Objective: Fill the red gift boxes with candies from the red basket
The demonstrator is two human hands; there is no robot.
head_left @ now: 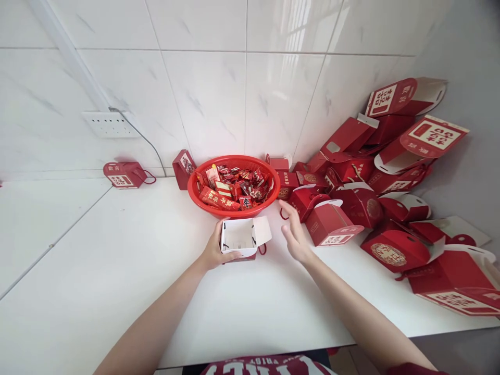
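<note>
My left hand (217, 247) grips the left side of a small red gift box (239, 252), its thumb along the near edge. The box's top is unfolded, showing a white inside with nothing in it that I can make out. One white flap leans out to the right, and a red cord loop hangs at that side. My right hand (295, 233) is held apart from the box, to its right, fingers spread and holding nothing. Just behind the box stands a red plastic basket (233, 212) filled with red-wrapped sweets (238, 188).
Many red gift boxes (332, 221) are heaped along the right side, some with raised flaps. One closed box (125, 174) sits at the back left, another box (183, 169) beside the basket. A socket panel (110, 125) with a cable is on the tiled wall behind the white table (117, 260).
</note>
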